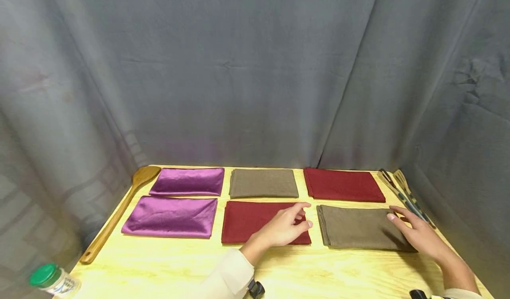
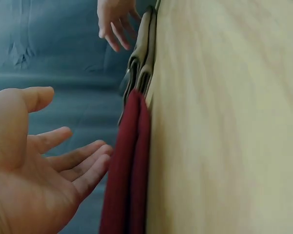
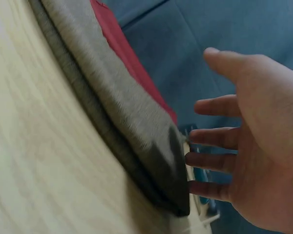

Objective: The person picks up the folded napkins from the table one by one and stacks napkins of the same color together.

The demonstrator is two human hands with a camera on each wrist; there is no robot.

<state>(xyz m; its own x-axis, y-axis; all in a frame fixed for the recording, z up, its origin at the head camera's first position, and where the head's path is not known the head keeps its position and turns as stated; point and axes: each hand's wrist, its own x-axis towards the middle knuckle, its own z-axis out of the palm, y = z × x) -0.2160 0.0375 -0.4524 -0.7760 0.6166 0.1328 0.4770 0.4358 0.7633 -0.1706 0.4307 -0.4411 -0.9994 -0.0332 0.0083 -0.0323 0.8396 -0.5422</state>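
In the head view my left hand (image 1: 282, 226) hovers over the right half of a folded dark red cloth (image 1: 243, 221), its fingers relaxed and nothing in them. The left wrist view has that hand (image 2: 44, 170) with fingers loosely spread beside the red cloth (image 2: 129, 170); whether the little finger touches it I cannot tell. My right hand (image 1: 422, 236) is at the right end of a folded olive-brown cloth (image 1: 358, 228). Its fingers extend toward the edge of the brown cloth (image 3: 122, 112) in the right wrist view, and the right hand (image 3: 263, 146) holds nothing.
Behind lie a folded brown cloth (image 1: 264, 184) and a red one (image 1: 342, 185). Two purple satin cloths (image 1: 187, 182) are at left, beside a long wooden spoon (image 1: 115, 217). A green-capped jar (image 1: 56, 280) stands front left; kitchen utensils (image 1: 406, 195) lie along the right edge.
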